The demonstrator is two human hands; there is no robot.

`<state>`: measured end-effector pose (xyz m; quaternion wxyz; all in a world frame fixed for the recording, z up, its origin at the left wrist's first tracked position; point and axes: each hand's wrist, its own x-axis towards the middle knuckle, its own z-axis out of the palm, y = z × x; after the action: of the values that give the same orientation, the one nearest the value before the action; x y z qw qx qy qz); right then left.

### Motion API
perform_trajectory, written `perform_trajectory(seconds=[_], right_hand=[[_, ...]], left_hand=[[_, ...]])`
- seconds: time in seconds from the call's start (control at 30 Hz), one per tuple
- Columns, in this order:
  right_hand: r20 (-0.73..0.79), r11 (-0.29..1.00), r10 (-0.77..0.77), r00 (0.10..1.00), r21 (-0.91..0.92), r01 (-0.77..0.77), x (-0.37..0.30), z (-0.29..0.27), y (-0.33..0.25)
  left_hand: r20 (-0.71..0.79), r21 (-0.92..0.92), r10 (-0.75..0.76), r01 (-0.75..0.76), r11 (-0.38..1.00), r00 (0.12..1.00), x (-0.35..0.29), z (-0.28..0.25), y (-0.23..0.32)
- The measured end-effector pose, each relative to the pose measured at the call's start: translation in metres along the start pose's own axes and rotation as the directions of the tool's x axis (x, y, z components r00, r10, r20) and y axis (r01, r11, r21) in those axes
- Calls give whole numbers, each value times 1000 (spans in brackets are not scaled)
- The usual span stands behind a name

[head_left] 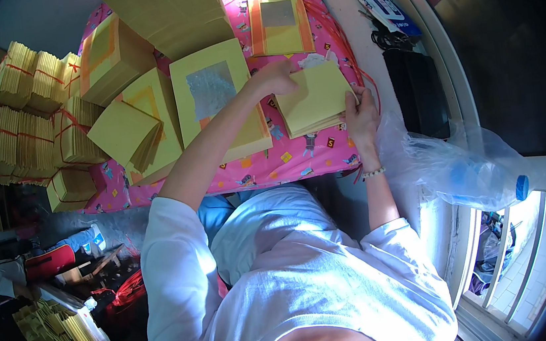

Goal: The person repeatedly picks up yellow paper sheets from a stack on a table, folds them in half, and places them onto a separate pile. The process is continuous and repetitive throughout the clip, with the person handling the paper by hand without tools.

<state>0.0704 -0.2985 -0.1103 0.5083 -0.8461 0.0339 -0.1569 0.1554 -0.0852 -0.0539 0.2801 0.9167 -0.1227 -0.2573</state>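
Note:
A stack of flat yellow paper pieces (312, 100), its layers fanned along the near edge, lies on a pink patterned table cover (221, 184). My right hand (361, 113) grips its right edge, the thumb near the top sheet. Over the stack's far left corner, my left hand (275, 79) is closed, with some fingers hidden. A crumpled whitish scrap (316, 60) sits just beyond the stack. Left of it stands a large yellow paper block (216, 70) with a grey patch on top. Farther back lies a smaller yellow stack with orange borders (303, 26).
Several red-tied yellow bundles (17, 141) are piled at the left. A loose yellow stack (126, 134) leans on an orange-edged block (157, 93). Red strings (332, 21) run along the table's right side. A clear plastic bag (445, 165) with a blue-capped bottle (522, 187) sits at right.

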Motion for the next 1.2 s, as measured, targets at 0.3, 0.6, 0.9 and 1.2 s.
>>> perform_trajectory(seconds=[0.3, 0.6, 0.9, 1.2], right_hand=[[-5, 788, -350, 937, -543, 292, -4, -2, -11], [223, 813, -260, 939, -474, 338, -12, 7, -54], [222, 819, -295, 929, -443, 366, -10, 12, -58], [465, 807, -548, 696, 73, 586, -28, 33, -129]], left_hand=[[-104, 44, 60, -56, 997, 993, 17, 25, -11], [-159, 171, 59, -31, 985, 986, 21, 35, -17], [-305, -129, 191, -239, 962, 933, -93, -22, -22], [-525, -110, 85, -167, 980, 847, -221, -7, -79]])
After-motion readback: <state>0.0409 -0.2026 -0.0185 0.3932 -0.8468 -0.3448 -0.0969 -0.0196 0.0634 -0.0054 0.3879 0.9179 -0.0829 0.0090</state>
